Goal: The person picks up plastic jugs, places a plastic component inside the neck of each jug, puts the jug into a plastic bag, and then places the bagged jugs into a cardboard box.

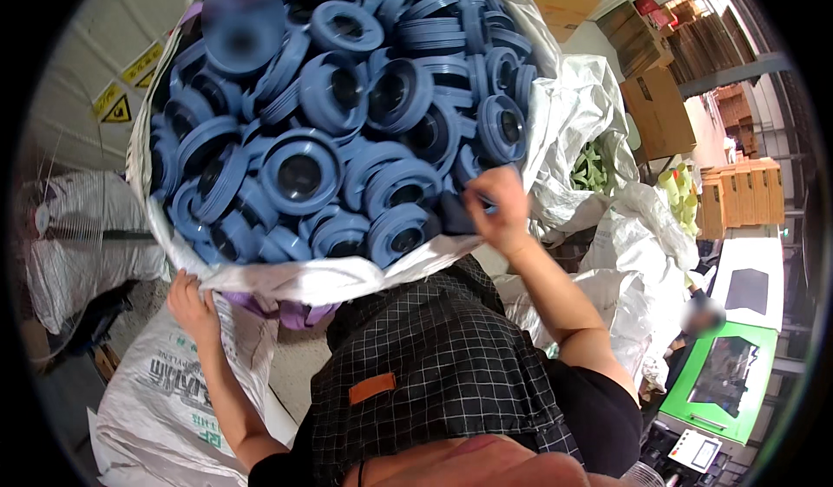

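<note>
Your L hand (193, 307) has its fingers curled on the near rim of the big white sack (252, 281); your R hand (503, 208) is bent-fingered at the sack's R side, right by the blue ring parts (401, 177), but can't tell if it's got one. Those lie heaped in the sack, tilted all ways, some stacked; they look like molded plastic, so prob. light, stiff, a bit slick, not v. fragile. Best hold: thumb & fingers across the outer flange.
</note>
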`<move>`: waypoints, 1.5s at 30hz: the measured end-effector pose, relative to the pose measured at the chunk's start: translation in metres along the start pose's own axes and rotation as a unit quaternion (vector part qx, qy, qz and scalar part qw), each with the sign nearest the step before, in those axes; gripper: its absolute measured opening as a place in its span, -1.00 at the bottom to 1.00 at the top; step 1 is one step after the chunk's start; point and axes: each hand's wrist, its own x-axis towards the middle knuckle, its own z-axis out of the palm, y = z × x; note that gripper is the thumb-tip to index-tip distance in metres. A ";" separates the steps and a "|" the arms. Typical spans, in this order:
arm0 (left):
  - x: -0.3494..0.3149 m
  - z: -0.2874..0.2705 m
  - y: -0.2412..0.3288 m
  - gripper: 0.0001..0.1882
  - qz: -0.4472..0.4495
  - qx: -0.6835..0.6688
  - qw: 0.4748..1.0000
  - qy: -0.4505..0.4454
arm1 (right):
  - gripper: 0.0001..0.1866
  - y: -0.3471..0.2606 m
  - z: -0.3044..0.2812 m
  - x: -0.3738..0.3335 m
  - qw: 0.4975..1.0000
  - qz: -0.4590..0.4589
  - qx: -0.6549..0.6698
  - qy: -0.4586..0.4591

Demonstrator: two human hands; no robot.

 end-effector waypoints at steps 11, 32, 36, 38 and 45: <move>0.061 -0.011 0.240 -0.69 -0.244 0.051 0.951 0.182 | -0.72 0.435 -0.091 -0.009 0.917 0.376 0.052 0.124; 0.397 0.180 0.689 -0.56 0.018 -0.055 0.968 -0.246 | -0.22 0.608 0.015 0.264 0.956 0.201 -0.154 -0.148; 0.397 0.178 0.696 -0.60 -0.051 -0.085 0.964 -0.247 | -0.31 0.674 0.062 0.322 0.945 0.259 -0.048 -0.196; 0.386 0.183 0.709 -0.73 -0.113 -0.106 0.941 -0.302 | -0.41 0.747 0.097 0.298 0.940 0.246 0.037 -0.233; 0.328 0.206 0.715 -0.77 -0.120 -0.078 0.952 -0.271 | -0.63 0.772 0.115 0.256 0.478 0.457 0.721 -0.207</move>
